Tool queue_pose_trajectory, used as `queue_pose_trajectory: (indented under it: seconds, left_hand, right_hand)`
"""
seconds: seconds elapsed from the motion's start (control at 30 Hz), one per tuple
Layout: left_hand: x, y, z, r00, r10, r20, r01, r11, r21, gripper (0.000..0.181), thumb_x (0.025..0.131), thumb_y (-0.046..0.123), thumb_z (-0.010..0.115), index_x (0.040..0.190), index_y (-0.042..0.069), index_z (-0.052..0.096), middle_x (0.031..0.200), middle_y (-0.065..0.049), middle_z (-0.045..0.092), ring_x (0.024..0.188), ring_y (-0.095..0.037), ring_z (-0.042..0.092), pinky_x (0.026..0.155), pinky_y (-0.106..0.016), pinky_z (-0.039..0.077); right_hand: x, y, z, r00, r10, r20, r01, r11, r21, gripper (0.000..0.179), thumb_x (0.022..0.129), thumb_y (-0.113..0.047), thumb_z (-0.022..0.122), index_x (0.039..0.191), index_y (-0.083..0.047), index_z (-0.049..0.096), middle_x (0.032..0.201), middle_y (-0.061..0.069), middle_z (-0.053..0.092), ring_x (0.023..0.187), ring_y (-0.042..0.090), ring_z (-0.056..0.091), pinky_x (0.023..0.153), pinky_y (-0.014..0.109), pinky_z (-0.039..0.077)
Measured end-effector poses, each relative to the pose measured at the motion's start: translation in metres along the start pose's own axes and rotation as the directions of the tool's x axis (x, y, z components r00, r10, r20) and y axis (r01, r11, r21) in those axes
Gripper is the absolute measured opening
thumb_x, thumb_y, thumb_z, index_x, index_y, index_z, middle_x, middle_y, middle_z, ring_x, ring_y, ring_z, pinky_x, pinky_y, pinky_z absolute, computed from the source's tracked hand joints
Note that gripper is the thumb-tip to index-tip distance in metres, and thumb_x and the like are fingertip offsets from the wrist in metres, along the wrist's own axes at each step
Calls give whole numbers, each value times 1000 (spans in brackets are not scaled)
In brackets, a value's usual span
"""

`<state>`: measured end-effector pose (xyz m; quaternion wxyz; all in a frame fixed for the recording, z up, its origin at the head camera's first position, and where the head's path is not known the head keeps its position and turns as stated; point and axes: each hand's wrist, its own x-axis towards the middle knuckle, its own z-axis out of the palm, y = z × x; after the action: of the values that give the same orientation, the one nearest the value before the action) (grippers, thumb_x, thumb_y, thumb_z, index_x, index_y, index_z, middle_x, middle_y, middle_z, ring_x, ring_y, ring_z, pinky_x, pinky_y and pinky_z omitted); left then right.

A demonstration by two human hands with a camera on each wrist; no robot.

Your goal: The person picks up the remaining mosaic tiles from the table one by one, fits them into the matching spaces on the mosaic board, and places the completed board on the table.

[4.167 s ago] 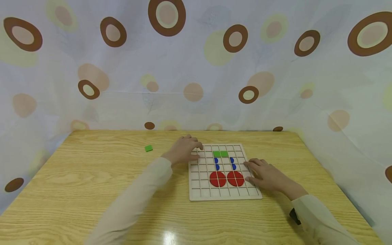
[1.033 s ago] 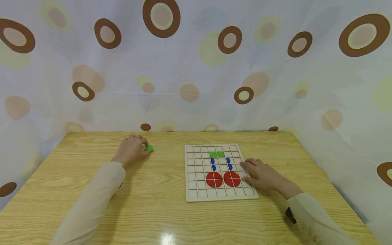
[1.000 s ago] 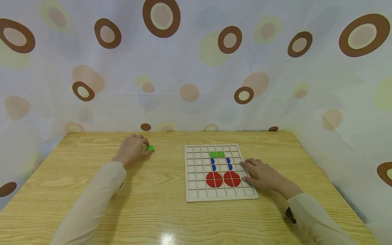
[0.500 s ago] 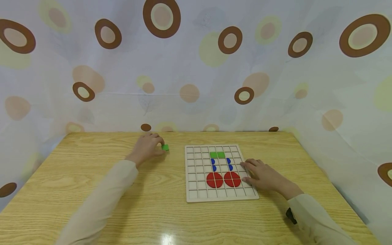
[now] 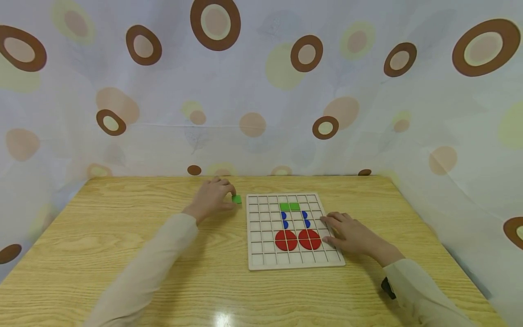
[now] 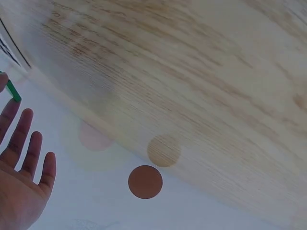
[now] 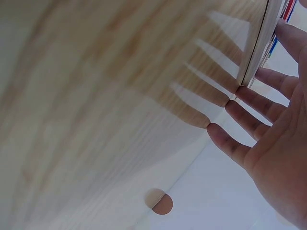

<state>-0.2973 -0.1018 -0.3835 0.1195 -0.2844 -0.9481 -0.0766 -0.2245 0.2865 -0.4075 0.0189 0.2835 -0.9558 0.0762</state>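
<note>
Between thumb and index finger, my left hand (image 5: 211,199) pinches a green square tile (image 5: 237,199), just left of the board's upper left corner. The left wrist view shows the same tile (image 6: 13,91) edge-on, with the other fingers spread loosely. The white gridded board (image 5: 261,258) carries two green squares (image 5: 289,206) side by side, several blue half-round pieces (image 5: 284,220) in two columns, and two red discs (image 5: 286,240) made of quarter pieces. My right hand (image 5: 349,231) rests at the board's right edge; in the right wrist view its fingertips (image 7: 218,132) touch the tabletop beside the board.
The wood-grain table (image 5: 196,281) extends around the board on all sides. A white curtain (image 5: 253,91) with brown and pastel circles hangs along its back and sides. A dark band (image 5: 388,288) shows at the right sleeve.
My left hand went from the board to the green tile at the left, took hold of it, and has carried it rightward to near the board. The right hand has stayed at the board's edge.
</note>
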Motion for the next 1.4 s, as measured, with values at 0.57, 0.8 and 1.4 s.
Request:
queue_pose_trajectory:
  seconds: [0.57, 0.8, 1.4]
  left_hand:
    - [27, 41, 15, 994, 46, 95, -48, 999, 19, 29, 80, 44, 66, 99, 22, 65, 110, 1, 61, 106, -23, 50, 93, -44, 40]
    - [36, 58, 20, 991, 87, 97, -88, 996, 5, 28, 81, 44, 64, 99, 23, 65, 110, 3, 60, 106, -21, 50, 95, -43, 39]
    - [56, 94, 32, 989, 115, 88, -116, 993, 2, 29, 81, 45, 63, 102, 24, 65, 109, 5, 61, 102, -19, 52, 96, -42, 40]
  right_hand:
    - [1, 1, 1, 1000, 15, 16, -15, 1000, 6, 54, 88, -37, 57, 132, -7, 47, 127, 15, 49, 114, 37, 48, 90, 54, 41]
    - [1, 2, 1, 1000, 20, 22, -20, 1000, 7, 55, 88, -37, 57, 132, -7, 46, 128, 15, 48, 115, 37, 47, 90, 55, 41]
    - [1, 3, 2, 1000, 6, 14, -6, 1000, 6, 55, 88, -38, 57, 132, -7, 46, 127, 15, 49, 114, 36, 48, 89, 54, 42]
